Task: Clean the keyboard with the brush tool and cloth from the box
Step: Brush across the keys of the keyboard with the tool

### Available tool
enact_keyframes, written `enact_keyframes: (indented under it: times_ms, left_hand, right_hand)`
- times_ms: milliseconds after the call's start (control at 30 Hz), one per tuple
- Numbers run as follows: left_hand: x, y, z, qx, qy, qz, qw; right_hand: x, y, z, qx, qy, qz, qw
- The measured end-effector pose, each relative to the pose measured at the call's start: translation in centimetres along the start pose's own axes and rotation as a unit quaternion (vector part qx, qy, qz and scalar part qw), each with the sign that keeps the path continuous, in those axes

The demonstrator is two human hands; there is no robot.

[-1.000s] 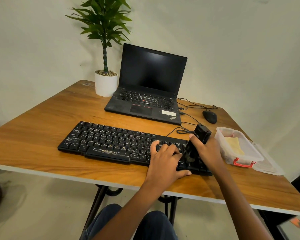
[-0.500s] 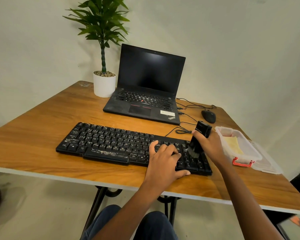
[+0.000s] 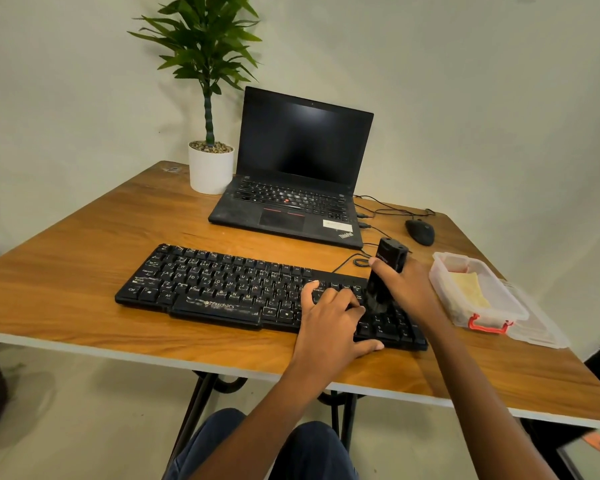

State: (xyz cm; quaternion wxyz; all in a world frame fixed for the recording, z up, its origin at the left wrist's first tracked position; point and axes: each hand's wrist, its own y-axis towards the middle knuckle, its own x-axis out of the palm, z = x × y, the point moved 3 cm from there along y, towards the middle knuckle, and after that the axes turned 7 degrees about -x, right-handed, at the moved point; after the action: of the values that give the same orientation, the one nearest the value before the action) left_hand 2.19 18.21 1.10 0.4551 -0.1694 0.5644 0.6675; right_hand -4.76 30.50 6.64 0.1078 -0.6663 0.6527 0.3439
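Note:
A black dusty keyboard point(image 3: 222, 289) lies across the wooden table point(image 3: 84, 265). My right hand point(image 3: 407, 289) grips a black brush tool point(image 3: 385, 271) upright, its bristles down on the keys at the keyboard's right part. My left hand point(image 3: 329, 320) rests flat on the keyboard's right half, fingers spread over the keys, thumb at the front edge. Just to the right stands a clear plastic box point(image 3: 478, 296) with red clips, holding a yellow cloth point(image 3: 470, 289).
A black laptop point(image 3: 291, 188) stands open behind the keyboard, with a potted plant point(image 3: 210, 168) to its left. A black mouse point(image 3: 420, 232) and cables lie at the back right. The box lid point(image 3: 541, 330) lies beside the box.
My right hand has moved the brush tool away from me over the right-hand keys. My left hand has stayed on the keyboard.

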Motion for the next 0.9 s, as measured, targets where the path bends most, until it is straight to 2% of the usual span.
enact_keyframes:
  times_ms: [67, 133, 267, 433, 600, 733, 900]
  left_hand:
    - [0.0, 0.0, 0.0, -0.001, -0.001, 0.002, 1.000]
    - [0.0, 0.1, -0.1, 0.000, -0.001, 0.004, 1.000]
    - [0.0, 0.1, -0.1, 0.001, -0.003, 0.005, 1.000]
    - [0.0, 0.0, 0.0, 0.003, -0.002, 0.005, 1.000]
    - [0.0, 0.0, -0.1, 0.002, -0.004, 0.006, 1.000]
    - [-0.1, 0.0, 0.0, 0.006, 0.004, 0.007, 1.000]
    - [0.0, 0.0, -0.1, 0.007, -0.001, 0.007, 1.000]
  right_hand:
    - [-0.5, 0.0, 0.3, 0.024, 0.030, -0.006, 0.999]
    - [-0.9, 0.2, 0.6, 0.032, 0.013, 0.012, 0.999]
    - [-0.4, 0.0, 0.7, 0.005, -0.025, 0.035, 0.999]
    - [-1.3, -0.6, 1.1, 0.019, 0.056, 0.032, 0.998]
    - [-0.5, 0.1, 0.9, 0.002, -0.004, 0.054, 0.999]
    - [-0.7, 0.4, 1.3, 0.025, 0.032, 0.035, 0.999]
    - [-0.4, 1.3, 1.5, 0.017, -0.018, 0.048, 0.999]
